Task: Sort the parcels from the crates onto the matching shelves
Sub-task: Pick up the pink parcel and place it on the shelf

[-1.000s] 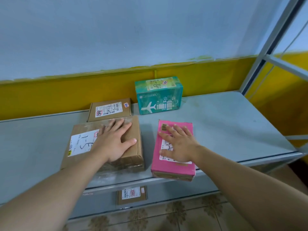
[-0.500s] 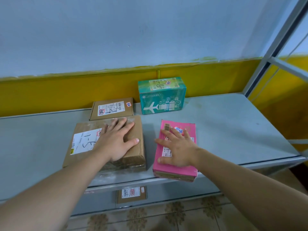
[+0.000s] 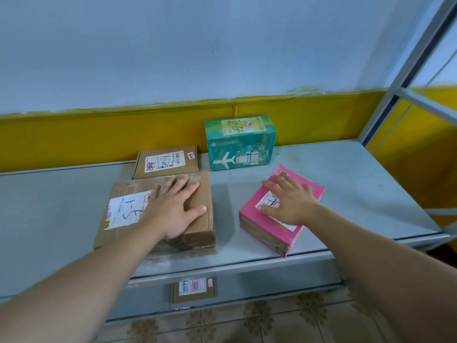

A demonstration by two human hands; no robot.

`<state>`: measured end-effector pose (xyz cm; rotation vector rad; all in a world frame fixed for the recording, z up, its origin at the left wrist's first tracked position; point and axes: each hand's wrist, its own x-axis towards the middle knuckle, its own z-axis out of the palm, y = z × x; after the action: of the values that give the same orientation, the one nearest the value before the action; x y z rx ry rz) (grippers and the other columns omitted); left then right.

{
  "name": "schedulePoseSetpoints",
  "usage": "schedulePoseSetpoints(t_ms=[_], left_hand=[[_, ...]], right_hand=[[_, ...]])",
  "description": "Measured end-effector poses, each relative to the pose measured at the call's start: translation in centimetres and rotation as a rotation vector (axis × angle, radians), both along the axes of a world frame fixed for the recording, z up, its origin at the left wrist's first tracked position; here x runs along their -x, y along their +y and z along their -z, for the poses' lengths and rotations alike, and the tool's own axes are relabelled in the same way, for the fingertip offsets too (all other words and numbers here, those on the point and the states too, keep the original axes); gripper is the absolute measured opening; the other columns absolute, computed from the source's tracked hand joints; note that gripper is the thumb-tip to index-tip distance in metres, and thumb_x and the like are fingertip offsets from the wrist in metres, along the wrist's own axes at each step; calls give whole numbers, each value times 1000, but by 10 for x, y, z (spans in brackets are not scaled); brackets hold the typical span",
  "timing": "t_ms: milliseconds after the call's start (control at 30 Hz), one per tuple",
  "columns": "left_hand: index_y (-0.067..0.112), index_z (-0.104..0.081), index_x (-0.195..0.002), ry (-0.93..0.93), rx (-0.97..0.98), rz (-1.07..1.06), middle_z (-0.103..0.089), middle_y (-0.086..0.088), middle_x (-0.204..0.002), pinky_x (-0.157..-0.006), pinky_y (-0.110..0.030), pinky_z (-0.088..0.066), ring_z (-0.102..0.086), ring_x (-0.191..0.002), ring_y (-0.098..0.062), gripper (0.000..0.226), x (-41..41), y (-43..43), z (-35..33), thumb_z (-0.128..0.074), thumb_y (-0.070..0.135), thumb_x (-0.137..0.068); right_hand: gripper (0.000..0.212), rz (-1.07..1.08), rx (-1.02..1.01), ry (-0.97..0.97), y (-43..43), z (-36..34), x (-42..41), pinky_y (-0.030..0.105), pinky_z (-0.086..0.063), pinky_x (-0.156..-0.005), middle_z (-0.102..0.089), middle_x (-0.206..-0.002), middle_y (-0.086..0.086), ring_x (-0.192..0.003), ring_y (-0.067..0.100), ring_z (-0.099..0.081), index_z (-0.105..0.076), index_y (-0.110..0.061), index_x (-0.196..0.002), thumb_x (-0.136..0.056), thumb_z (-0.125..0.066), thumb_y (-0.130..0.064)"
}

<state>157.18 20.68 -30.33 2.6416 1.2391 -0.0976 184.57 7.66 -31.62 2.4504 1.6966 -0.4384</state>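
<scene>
2 hands, both flat, gripping nothing. The left fingers [image 3: 183, 186] lie straight and spread on top of the big brown box [image 3: 123, 211], with the thumb out toward its right edge. The left hand [image 3: 173, 211] presses down, probably to seat or slide the box on the shelf [image 3: 346, 194].

The right fingers [image 3: 284, 181] are splayed straight over the label of the pink parcel [image 3: 294, 235], and the right hand [image 3: 290, 205] rests on it. This parcel sits skewed with 1 corner at the front lip, so I judge the flat palm is there to push it back or square it up.

Labels face up, likely so the handwritten codes can be read: "1-5" on the brown box, "1-6" on the teal box [image 3: 241, 144]. The pink parcel's code is partly covered.

Count:
- 4 parcels on this shelf: the brown box and pink parcel in front, the small flat box [image 3: 165, 162] and teal box behind against the wall.
- 1 more parcel [image 3: 193, 289] on the lower shelf [image 3: 247, 285].
- 5 parcels in total.
- 0 crates in view.
</scene>
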Motion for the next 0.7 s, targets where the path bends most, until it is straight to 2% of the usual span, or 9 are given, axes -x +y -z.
schedulePoseSetpoints(t_ms=[100,167,333,433,500,600,700], left_hand=[[41,-8,-153,6,-4,1,5,9,-163,-120,-48,4,11,-149,-16,69,0,0,1,-31,66,-93],[41,-8,-153,8,-4,-1,5,9,-163,-120,-48,4,11,-149,-15,69,0,0,1,-31,66,-93],[41,-8,-153,8,-2,-5,5,9,-163,-120,-47,4,11,-149,-15,69,0,-1,0,-31,66,-93],[42,-6,-152,16,-4,-6,6,10,-163,-120,-48,4,11,-149,-16,69,-1,-1,0,-30,66,-93],[42,-6,-153,18,-7,-7,6,10,-163,-120,-48,4,11,-149,-16,69,-1,-1,-1,-30,66,-93],[42,-5,-153,23,-4,-5,6,10,-163,-120,-47,4,11,-149,-15,69,-1,-1,-1,-29,66,-93],[42,-5,-152,24,-8,-8,6,10,-163,-120,-48,4,11,-149,-15,69,-1,-1,0,-29,67,-93]], right_hand=[[88,90,6,-21,-17,9,-22,63,-1,-119,8,-167,-5,-153,29,11,-4,-48,-155,-81,-32,-87],[89,224,-11,61,-26,18,-27,61,-3,-120,8,-167,-6,-152,31,12,-1,-51,-154,-81,-36,-87],[86,409,-76,82,-21,19,-10,57,-19,-117,-1,-166,-2,-150,37,-1,-8,-43,-156,-85,-36,-82],[86,465,-51,54,-20,19,8,61,-17,-117,-2,-167,3,-150,42,-3,-5,-39,-157,-86,-29,-82],[91,388,-2,6,-22,15,10,64,-8,-117,3,-167,4,-151,43,2,-2,-38,-158,-84,-24,-86],[98,57,19,-40,-33,10,0,62,8,-118,15,-167,-1,-152,33,17,2,-43,-157,-76,-20,-93],[123,-227,113,-36,-46,9,-6,52,15,-120,22,-165,-5,-150,24,25,10,-46,-155,-46,8,-103]])
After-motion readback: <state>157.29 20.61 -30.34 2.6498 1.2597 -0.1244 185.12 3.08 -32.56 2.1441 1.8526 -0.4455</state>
